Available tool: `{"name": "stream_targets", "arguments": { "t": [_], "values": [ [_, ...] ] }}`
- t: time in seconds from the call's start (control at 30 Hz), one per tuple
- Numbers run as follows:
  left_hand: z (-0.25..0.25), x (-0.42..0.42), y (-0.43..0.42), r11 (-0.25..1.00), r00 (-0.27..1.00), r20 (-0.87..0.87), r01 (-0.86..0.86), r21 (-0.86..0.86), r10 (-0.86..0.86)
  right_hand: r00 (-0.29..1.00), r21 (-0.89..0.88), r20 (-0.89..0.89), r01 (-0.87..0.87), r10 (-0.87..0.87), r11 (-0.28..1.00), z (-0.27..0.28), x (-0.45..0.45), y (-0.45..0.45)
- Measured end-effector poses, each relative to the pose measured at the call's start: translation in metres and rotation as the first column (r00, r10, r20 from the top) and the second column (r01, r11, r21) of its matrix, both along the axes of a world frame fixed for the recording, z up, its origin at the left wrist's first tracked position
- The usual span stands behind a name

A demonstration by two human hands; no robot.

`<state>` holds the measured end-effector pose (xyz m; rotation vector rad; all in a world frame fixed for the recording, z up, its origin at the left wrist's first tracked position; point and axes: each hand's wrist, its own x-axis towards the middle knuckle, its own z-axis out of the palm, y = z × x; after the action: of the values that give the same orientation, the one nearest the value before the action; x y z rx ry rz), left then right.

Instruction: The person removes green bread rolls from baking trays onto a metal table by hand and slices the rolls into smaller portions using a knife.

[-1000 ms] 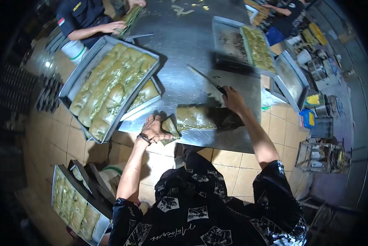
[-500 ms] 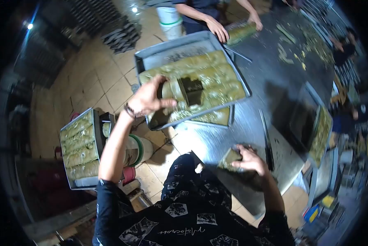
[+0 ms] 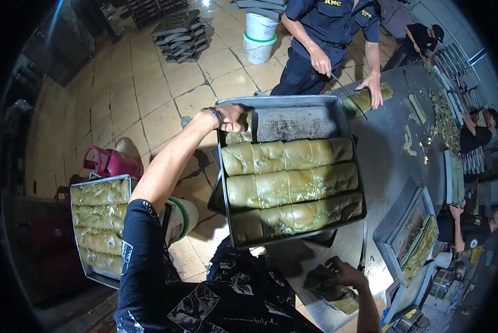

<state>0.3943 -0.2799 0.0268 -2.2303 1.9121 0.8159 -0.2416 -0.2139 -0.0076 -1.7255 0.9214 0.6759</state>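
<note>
My left hand is at the back left corner of a metal tray, its fingers closed on a short green roll piece in the tray's back row. Three long rows of green rolls lie in front of it, and the rest of the back row's space shows dark, bare metal. Lower right, at the table's near edge, my right hand has its fingers closed on a dark green roll piece, partly in shadow. A knife lies just beyond that hand.
Across the table a co-worker cuts another roll with a knife. More trays with rolls stand at the right. At the left are a filled tray, a pink gas cylinder and a bucket.
My left hand has carried a roll piece from the table to the tray's back corner. My right hand has let go of the knife and taken hold of roll. The view has turned left.
</note>
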Motion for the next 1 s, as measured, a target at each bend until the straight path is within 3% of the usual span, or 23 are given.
{"name": "stream_targets", "arguments": {
  "t": [0.07,0.1,0.13,0.17,0.2,0.23,0.3,0.37,0.4,0.43,0.5,0.53,0.6,0.63,0.67,0.73,0.8,0.9,0.93,1.0],
  "values": [
    [0.000,0.002,-0.005,0.994,1.000,0.017,-0.003,0.109,0.001,0.999,0.062,0.013,-0.051,0.050,0.997,0.069,0.058,-0.042],
    [0.000,0.002,-0.004,0.999,1.000,-0.001,-0.015,0.053,0.015,0.992,-0.023,0.086,-0.091,0.093,0.996,0.091,0.082,-0.064],
    [0.000,0.001,0.001,1.000,0.999,-0.019,-0.030,-0.002,0.030,0.961,0.002,0.278,0.016,-0.015,1.000,0.096,0.096,-0.091],
    [0.002,0.000,0.005,0.997,0.998,-0.038,-0.047,-0.057,0.045,0.946,-0.257,0.300,-0.043,0.122,0.965,0.120,0.134,-0.112],
    [0.007,-0.003,0.006,0.998,0.997,-0.040,-0.061,0.021,0.062,0.924,-0.229,0.382,0.084,0.010,0.970,0.133,0.176,-0.131],
    [0.002,-0.002,0.008,0.999,0.999,-0.029,-0.033,-0.010,0.033,0.842,0.060,0.489,0.227,-0.227,0.972,0.139,0.216,-0.153],
    [-0.004,-0.004,0.017,0.997,1.000,-0.004,0.005,-0.072,-0.005,0.709,-0.106,0.705,0.099,0.004,0.989,0.119,0.286,-0.200],
    [-0.003,-0.004,0.020,0.996,0.999,0.043,0.016,-0.085,-0.012,0.696,-0.256,0.714,0.172,0.066,0.951,0.085,0.355,-0.226],
    [-0.003,-0.003,0.019,0.998,0.997,0.077,0.016,-0.066,-0.010,0.735,-0.168,0.678,0.167,-0.009,0.972,0.053,0.382,-0.243],
    [0.000,-0.003,0.016,0.999,0.996,0.086,0.031,-0.039,-0.028,0.650,-0.217,0.752,0.083,0.112,0.973,0.037,0.405,-0.245],
    [0.005,-0.004,0.011,0.998,0.993,0.103,0.059,0.015,-0.061,0.824,-0.087,0.565,0.016,0.036,0.996,0.020,0.440,-0.240],
    [0.003,-0.003,0.011,1.000,0.998,0.064,0.026,0.001,-0.026,0.868,-0.119,0.490,-0.025,0.081,0.993,0.007,0.448,-0.237],
    [0.000,-0.001,0.013,0.999,0.999,-0.012,-0.046,-0.023,0.045,0.876,-0.501,0.425,0.018,0.228,0.865,-0.013,0.463,-0.231],
    [0.003,-0.005,0.019,0.993,0.997,-0.031,-0.073,-0.088,0.071,0.880,-0.518,0.419,0.028,0.225,0.855,-0.010,0.468,-0.225],
    [-0.002,-0.007,0.024,0.983,0.999,0.003,-0.040,-0.179,0.042,0.884,-0.533,0.412,0.038,0.220,0.845,-0.008,0.469,-0.217],
    [-0.005,-0.010,0.027,0.987,0.999,0.012,-0.038,-0.156,0.041,0.873,-0.506,0.452,0.084,0.181,0.859,-0.004,0.471,-0.192],
    [-0.020,-0.017,0.035,0.955,0.992,0.094,-0.056,-0.292,0.087,0.880,-0.584,0.426,0.091,0.209,0.807,0.000,0.470,-0.180],
    [-0.017,-0.032,0.048,0.936,0.985,0.147,-0.038,-0.350,0.095,0.894,-0.642,0.444,0.272,0.058,0.717,0.003,0.445,-0.167],
    [-0.015,-0.039,0.054,0.919,0.972,0.204,-0.030,-0.394,0.119,0.893,-0.656,0.445,0.278,0.062,0.702,0.004,0.429,-0.167],
    [-0.007,-0.058,0.064,0.826,0.951,0.242,-0.022,-0.563,0.190,0.761,-0.738,0.597,0.396,0.254,0.547,0.008,0.376,-0.173]
  ]
}}
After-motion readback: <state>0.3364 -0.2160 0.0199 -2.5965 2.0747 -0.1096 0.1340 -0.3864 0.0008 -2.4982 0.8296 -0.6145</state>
